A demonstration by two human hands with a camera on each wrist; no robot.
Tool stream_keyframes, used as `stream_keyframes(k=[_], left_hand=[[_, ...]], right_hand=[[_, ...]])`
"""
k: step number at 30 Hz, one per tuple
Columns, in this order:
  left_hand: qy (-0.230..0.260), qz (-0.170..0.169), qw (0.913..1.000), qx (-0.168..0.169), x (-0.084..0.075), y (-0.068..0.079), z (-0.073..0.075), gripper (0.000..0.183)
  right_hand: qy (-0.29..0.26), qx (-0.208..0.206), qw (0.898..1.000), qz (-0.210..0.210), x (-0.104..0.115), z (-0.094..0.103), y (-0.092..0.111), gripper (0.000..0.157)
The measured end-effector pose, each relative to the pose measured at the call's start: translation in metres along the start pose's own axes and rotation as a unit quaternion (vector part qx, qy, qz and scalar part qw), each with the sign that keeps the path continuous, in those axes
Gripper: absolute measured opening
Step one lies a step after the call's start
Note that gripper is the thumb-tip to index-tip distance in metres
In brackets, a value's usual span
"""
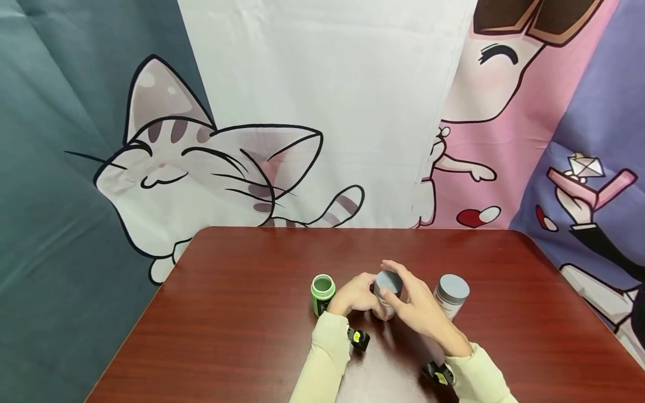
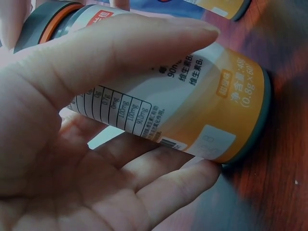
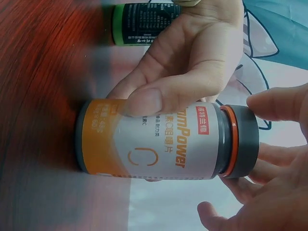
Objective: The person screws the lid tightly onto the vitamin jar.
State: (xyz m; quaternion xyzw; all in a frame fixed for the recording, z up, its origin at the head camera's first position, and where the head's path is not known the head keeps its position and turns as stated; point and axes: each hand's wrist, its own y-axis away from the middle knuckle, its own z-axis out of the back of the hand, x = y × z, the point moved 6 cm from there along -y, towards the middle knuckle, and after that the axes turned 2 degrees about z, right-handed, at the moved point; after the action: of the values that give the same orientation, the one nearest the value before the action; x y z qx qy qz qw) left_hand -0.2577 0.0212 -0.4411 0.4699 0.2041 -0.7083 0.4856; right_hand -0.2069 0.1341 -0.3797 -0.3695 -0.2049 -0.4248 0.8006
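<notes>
A vitamin C tablet bottle (image 3: 192, 144) with a white and orange label stands upright on the table, between both hands. My left hand (image 1: 359, 294) grips its body, the thumb lying across the label in the left wrist view. My right hand (image 1: 418, 308) has its thumb and fingers around the grey bottle cap (image 3: 248, 142). An orange ring (image 3: 231, 140) shows just under the cap. Left of the hands stands a green bottle (image 1: 322, 288) with its mouth uncovered. A second grey-capped bottle (image 1: 452, 291) stands to the right, partly behind my right hand.
The bottles stand on a reddish-brown wooden table (image 1: 227, 313). Its far edge meets a hanging cloth (image 1: 322, 73) printed with cartoon figures. Black wrist cameras are strapped at both sleeves, close above the tabletop.
</notes>
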Motion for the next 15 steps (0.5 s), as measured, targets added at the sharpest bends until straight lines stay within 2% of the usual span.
stream_keyframes(k=[15], left_hand=[[0.001, -0.002, 1.0000, 0.006, -0.0004, -0.0003, -0.0012, 0.036]], right_hand=[[0.080, -0.051, 0.995, 0.004, 0.0006, 0.0019, -0.0016, 0.056]])
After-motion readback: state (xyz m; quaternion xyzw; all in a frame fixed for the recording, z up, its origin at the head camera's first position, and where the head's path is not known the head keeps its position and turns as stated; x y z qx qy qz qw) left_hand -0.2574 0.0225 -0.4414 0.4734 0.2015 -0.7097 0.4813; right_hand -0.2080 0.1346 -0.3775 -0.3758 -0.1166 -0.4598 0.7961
